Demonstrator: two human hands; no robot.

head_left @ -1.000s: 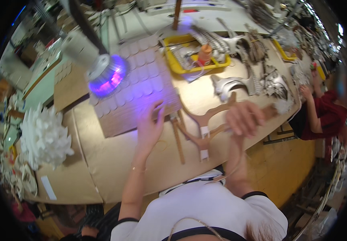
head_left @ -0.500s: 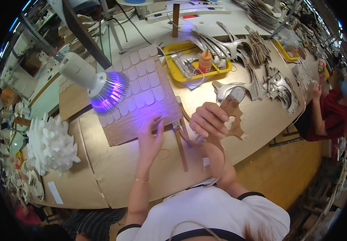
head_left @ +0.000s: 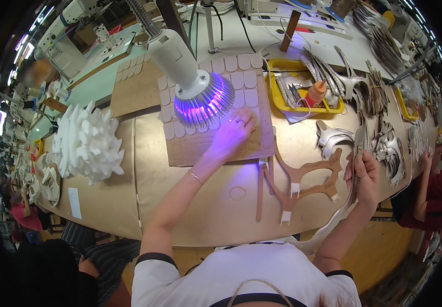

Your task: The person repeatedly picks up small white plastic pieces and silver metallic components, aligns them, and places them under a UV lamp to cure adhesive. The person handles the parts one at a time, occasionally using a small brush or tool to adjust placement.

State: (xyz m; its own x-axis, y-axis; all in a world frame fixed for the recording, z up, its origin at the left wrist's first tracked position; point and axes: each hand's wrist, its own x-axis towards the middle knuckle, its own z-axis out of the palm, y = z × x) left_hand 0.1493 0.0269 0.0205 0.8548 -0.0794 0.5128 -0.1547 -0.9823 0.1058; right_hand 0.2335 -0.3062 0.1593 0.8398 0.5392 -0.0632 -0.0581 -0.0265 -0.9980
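My left hand (head_left: 239,130) reaches under the glowing lamp onto a brown cardboard sheet (head_left: 216,153). Its fingers are bent together over the rows of pale rounded patches (head_left: 251,97); whatever is between the fingertips is hidden. On the right, my right hand (head_left: 362,176) grips a long pale strap (head_left: 337,217), its upper end standing above the fingers and its tail curving down toward my lap. Between the hands lie flat brown branched pieces (head_left: 303,171) with white tips, beside narrow brown strips (head_left: 260,192).
The lamp (head_left: 205,102) hangs low over the cardboard. Behind the right hand are a yellow tray (head_left: 337,108) with an orange-capped bottle (head_left: 316,93), and silvery cut pieces (head_left: 332,139). Spiky white foam (head_left: 90,146) stands at left. A co-worker's arm (head_left: 425,179) shows at far right.
My view has shifted. The left hand has moved onto the patches under the lamp. A brown branched piece has left the right hand for the table, and that hand now holds a strap.
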